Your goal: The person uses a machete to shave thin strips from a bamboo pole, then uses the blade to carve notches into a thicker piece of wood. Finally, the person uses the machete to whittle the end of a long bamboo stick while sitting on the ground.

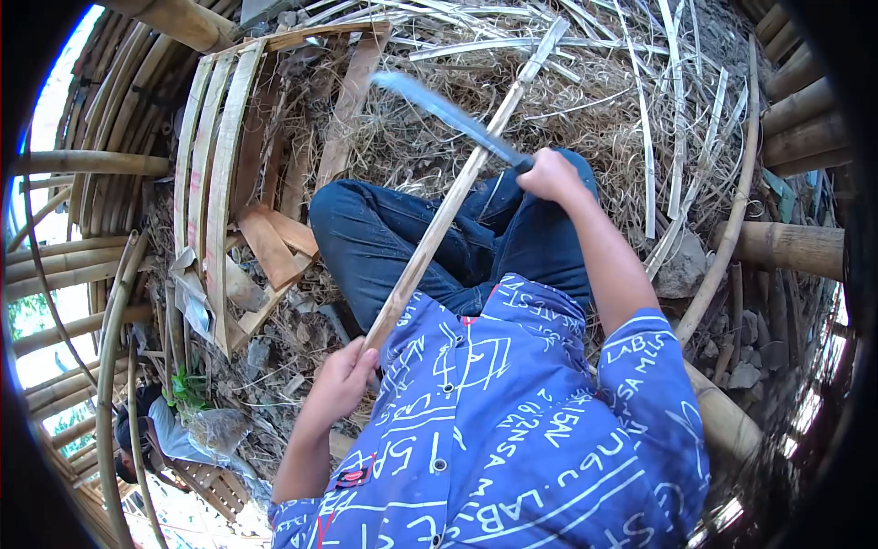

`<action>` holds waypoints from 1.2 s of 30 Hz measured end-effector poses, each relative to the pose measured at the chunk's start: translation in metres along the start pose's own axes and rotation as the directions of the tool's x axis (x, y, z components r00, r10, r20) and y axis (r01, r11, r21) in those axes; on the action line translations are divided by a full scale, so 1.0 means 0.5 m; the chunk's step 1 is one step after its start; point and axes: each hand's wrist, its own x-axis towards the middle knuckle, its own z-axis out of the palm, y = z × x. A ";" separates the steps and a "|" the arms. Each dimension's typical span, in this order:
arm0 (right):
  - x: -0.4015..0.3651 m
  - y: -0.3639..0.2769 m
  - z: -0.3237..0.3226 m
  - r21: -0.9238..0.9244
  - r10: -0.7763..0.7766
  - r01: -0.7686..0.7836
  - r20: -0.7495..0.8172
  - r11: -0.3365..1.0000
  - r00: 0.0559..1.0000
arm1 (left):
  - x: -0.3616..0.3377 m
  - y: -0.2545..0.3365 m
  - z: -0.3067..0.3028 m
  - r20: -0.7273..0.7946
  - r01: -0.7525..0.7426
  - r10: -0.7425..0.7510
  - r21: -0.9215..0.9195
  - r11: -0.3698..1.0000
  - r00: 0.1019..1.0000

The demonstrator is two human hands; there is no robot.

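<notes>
A long bamboo strip [439, 221] slants across my lap, from the lower left up to the far right. My left hand [345, 382] is closed round its near end, beside my shirt. My right hand [554, 177] grips the dark handle of a long knife [439, 112], above my right knee. The blade, slightly blurred, points to the upper left and crosses the strip; whether the two touch I cannot tell. Curly shavings [585, 123] cover the ground beyond my crossed legs.
A wooden slatted crate [218, 160] stands at the left, with loose boards [271, 245] by it. Thin bamboo strips [678, 119] lie at the upper right. A thick bamboo pole [791, 249] and stones [681, 267] are on the right. Another person [125, 448] is at the lower left.
</notes>
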 end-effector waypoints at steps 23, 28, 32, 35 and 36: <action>-0.172 -0.101 0.088 0.247 -0.316 0.274 0.154 0.930 0.936 | 0.008 0.039 -0.007 -0.278 -0.072 0.256 0.536 0.841 0.926; -0.256 -0.193 0.116 0.389 -0.448 0.328 0.274 0.861 0.851 | 0.018 0.053 0.010 -0.320 -0.096 0.391 0.656 0.749 0.863; -0.249 -0.200 0.100 0.266 -0.386 0.327 0.213 0.907 0.897 | 0.015 0.059 0.013 -0.349 -0.006 0.315 0.661 0.750 0.883; -0.211 -0.162 0.082 0.163 -0.295 0.268 0.182 0.950 0.938 | 0.018 0.042 0.024 -0.339 -0.070 0.358 0.634 0.770 0.870; -0.204 -0.152 0.074 0.155 -0.299 0.272 0.194 0.950 0.934 | 0.021 0.043 0.030 -0.323 -0.069 0.338 0.625 0.778 0.884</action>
